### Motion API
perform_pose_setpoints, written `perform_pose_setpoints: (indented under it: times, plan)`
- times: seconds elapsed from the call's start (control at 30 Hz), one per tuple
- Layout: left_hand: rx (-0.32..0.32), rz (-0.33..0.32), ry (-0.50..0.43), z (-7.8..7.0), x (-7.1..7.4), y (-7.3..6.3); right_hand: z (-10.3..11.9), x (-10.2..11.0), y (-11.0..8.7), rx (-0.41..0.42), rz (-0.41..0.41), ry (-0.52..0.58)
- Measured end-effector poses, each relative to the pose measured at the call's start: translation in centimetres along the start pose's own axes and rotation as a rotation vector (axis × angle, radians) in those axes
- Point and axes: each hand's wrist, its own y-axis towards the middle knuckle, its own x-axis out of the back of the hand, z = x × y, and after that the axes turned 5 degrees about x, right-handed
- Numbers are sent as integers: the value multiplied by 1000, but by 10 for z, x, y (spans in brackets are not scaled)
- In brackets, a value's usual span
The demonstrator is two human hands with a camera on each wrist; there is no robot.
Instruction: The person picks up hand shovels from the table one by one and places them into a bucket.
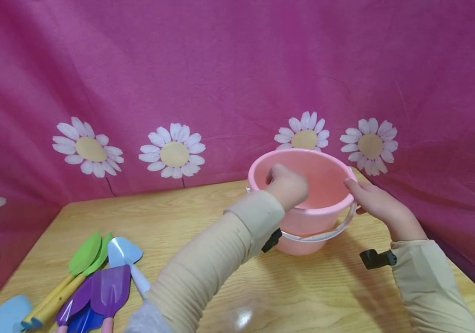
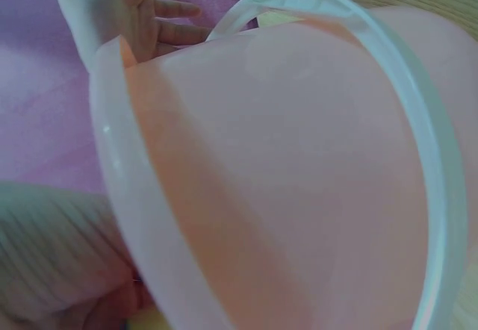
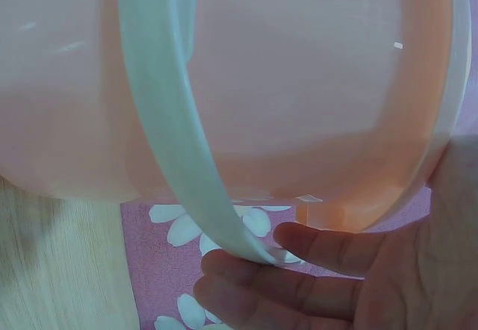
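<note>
A pink bucket stands upright on the table, its white handle hanging down across the near side. My left hand reaches over the rim into its mouth with fingers curled. In the left wrist view, a bit of yellow handle shows just under those fingers; the rest of that object is hidden by the bucket wall. My right hand holds the bucket's right rim, thumb over the top and the other fingers outside, beside the handle's end.
At the table's left lie toy shovels: green ones with yellow handles, purple ones, a light blue one and a dark blue one. Another light blue piece lies at the front left corner. A magenta flowered cloth hangs behind the table.
</note>
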Motion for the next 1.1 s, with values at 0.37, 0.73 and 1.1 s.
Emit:
perform_pose_setpoints:
  times: [0.37, 0.73, 1.1]
  plan:
    - [-42, -311, -255, 41, -13, -11, -3, 0, -1, -8, -4, 6]
    - [38, -495, -420, 92, -44, -22, -2, 2, 0, -7, -12, -9]
    - [97, -406, -436, 128, -76, -21, 3, 1, -1, -56, -3, -5]
